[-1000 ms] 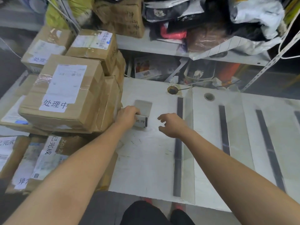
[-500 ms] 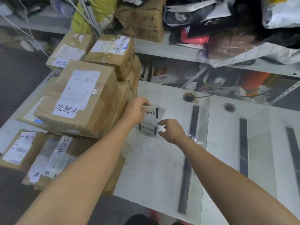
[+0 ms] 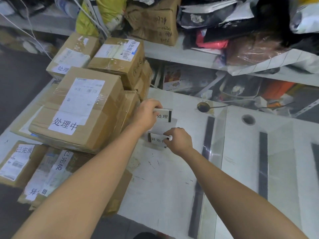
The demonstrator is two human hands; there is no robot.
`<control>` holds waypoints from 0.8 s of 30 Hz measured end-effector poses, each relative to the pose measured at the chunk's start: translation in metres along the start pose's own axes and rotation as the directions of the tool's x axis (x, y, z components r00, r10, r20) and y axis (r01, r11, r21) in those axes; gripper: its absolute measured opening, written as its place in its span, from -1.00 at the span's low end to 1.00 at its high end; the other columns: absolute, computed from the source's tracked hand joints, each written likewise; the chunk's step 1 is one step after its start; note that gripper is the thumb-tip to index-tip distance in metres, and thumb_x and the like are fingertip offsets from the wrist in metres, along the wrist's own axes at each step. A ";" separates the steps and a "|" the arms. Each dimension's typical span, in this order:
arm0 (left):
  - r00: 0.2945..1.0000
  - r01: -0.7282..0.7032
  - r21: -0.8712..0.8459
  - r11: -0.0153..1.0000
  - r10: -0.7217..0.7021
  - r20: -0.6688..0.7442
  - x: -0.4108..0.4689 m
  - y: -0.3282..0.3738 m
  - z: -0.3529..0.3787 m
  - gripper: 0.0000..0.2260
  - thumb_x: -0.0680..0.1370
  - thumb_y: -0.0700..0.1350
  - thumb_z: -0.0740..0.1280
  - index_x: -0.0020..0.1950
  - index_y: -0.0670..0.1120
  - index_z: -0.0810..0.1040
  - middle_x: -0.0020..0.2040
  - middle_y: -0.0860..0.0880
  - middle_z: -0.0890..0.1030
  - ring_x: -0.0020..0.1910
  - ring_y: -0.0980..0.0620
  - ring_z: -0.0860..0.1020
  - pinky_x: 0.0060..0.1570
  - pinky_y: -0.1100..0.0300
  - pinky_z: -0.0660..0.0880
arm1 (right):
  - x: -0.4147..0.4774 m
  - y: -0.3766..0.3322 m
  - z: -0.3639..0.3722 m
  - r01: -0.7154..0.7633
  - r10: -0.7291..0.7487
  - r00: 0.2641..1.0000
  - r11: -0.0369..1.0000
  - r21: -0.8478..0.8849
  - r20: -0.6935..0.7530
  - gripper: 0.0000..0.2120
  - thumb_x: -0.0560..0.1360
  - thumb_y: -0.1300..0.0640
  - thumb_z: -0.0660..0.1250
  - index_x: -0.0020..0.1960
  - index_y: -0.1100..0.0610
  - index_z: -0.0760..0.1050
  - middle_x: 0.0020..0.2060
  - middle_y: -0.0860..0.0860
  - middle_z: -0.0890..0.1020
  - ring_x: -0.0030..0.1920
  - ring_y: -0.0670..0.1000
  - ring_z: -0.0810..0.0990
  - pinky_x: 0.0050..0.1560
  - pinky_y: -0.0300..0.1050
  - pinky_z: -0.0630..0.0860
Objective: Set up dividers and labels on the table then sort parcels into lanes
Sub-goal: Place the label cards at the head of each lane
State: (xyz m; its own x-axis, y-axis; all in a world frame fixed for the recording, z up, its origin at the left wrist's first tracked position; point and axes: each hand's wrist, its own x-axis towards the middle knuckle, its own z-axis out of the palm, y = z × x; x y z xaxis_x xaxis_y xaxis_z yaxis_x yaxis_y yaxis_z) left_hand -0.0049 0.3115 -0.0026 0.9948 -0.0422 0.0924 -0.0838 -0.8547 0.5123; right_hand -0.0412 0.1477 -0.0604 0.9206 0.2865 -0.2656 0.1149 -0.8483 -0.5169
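My left hand (image 3: 146, 114) grips a small white label stand (image 3: 164, 115) with black Chinese characters, held just above the white table (image 3: 164, 187) beside the parcel stack. My right hand (image 3: 178, 141) pinches a second label stand (image 3: 156, 138), lower and nearer to me, by its right end. Clear dividers with dark base strips stand on the table: the nearest divider (image 3: 208, 152) is right of my hands, another divider (image 3: 263, 161) further right.
Taped cardboard parcels (image 3: 79, 107) with white labels are stacked at the table's left edge, more boxes (image 3: 22, 163) lower left. A cable hole (image 3: 203, 106) and a second hole (image 3: 248, 119) sit in the tabletop. Shelves (image 3: 181, 54) behind hold bags and boxes.
My left hand lifted a label stand off the table, uncovering a second one beneath. My right hand moved left and took hold of that second stand. The view shifted left.
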 end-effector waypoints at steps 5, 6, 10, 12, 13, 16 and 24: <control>0.999 -0.041 -0.022 0.999 0.041 0.019 0.016 0.026 -0.011 -0.84 0.54 -0.29 0.37 0.04 -0.06 0.62 -0.01 0.10 0.51 0.01 0.06 0.48 0.02 0.19 0.38 | -0.011 0.004 -0.030 0.051 -0.051 0.999 0.998 0.020 -0.008 -0.75 0.52 0.07 0.38 0.19 -0.02 0.64 0.14 -0.08 0.65 0.19 0.02 0.54 0.00 -0.09 0.50; 0.999 -0.048 -0.029 0.998 0.049 0.021 0.020 0.033 -0.015 -0.84 0.54 -0.29 0.37 0.04 -0.07 0.62 -0.01 0.08 0.51 0.01 0.05 0.48 0.03 0.20 0.37 | -0.013 0.007 -0.039 0.057 -0.057 0.998 0.998 0.020 -0.008 -0.77 0.52 0.08 0.39 0.17 -0.03 0.65 0.11 -0.08 0.66 0.16 0.02 0.55 -0.01 -0.08 0.51; 0.995 -0.102 -0.026 0.994 0.102 0.009 0.031 0.055 -0.031 -0.84 0.54 -0.28 0.39 0.08 -0.11 0.64 0.01 0.03 0.54 0.03 0.04 0.48 0.08 0.18 0.41 | -0.024 0.020 -0.080 0.046 -0.045 0.998 0.998 0.032 -0.037 -0.83 0.49 0.09 0.43 0.07 -0.05 0.69 0.00 -0.11 0.69 0.04 -0.01 0.60 -0.04 -0.03 0.57; 0.991 -0.137 -0.028 0.990 0.136 -0.015 0.037 0.063 -0.040 -0.85 0.53 -0.27 0.40 0.08 -0.11 0.64 0.02 0.01 0.56 0.03 0.04 0.50 0.07 0.19 0.44 | -0.030 0.027 -0.102 0.042 -0.038 0.997 0.998 0.049 -0.065 -0.84 0.47 0.09 0.44 0.03 -0.05 0.71 -0.03 -0.11 0.70 0.02 -0.03 0.61 -0.01 0.02 0.59; 0.989 -0.148 -0.029 0.989 0.147 -0.026 0.040 0.066 -0.044 -0.85 0.53 -0.27 0.41 0.06 -0.11 0.64 0.01 0.01 0.57 0.02 0.03 0.51 0.05 0.20 0.43 | -0.033 0.030 -0.113 0.045 -0.041 0.996 0.998 0.051 -0.083 -0.84 0.46 0.10 0.44 0.02 -0.04 0.71 -0.03 -0.10 0.71 0.01 -0.03 0.61 0.01 0.04 0.60; 0.991 -0.131 -0.037 0.991 0.130 -0.041 0.052 0.069 -0.052 -0.86 0.52 -0.27 0.42 0.03 -0.08 0.64 0.00 0.00 0.57 0.01 0.01 0.53 0.01 0.16 0.48 | -0.046 0.041 -0.145 0.055 -0.051 0.988 0.998 0.019 -0.146 -0.81 0.47 0.11 0.45 0.07 0.00 0.71 0.01 -0.07 0.71 -0.01 -0.04 0.59 0.00 -0.02 0.58; 0.992 -0.097 0.012 0.995 0.096 0.078 0.071 0.071 -0.010 -0.85 0.52 -0.28 0.42 0.06 -0.13 0.65 0.04 -0.04 0.58 0.04 -0.02 0.53 0.10 0.07 0.51 | -0.072 0.086 -0.187 0.023 -0.014 0.933 1.000 0.020 -0.360 -0.81 0.49 0.10 0.46 0.09 0.08 0.71 0.02 -0.03 0.73 0.02 0.00 0.64 0.02 -0.06 0.56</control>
State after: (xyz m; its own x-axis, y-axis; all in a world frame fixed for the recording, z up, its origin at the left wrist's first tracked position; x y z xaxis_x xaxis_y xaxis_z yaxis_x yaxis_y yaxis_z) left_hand 0.0588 0.2530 0.0488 0.9837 -0.1638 0.0743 -0.1791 -0.8529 0.4904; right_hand -0.0281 -0.0291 0.0663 0.9915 0.1189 0.0528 0.1286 -0.8325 -0.5390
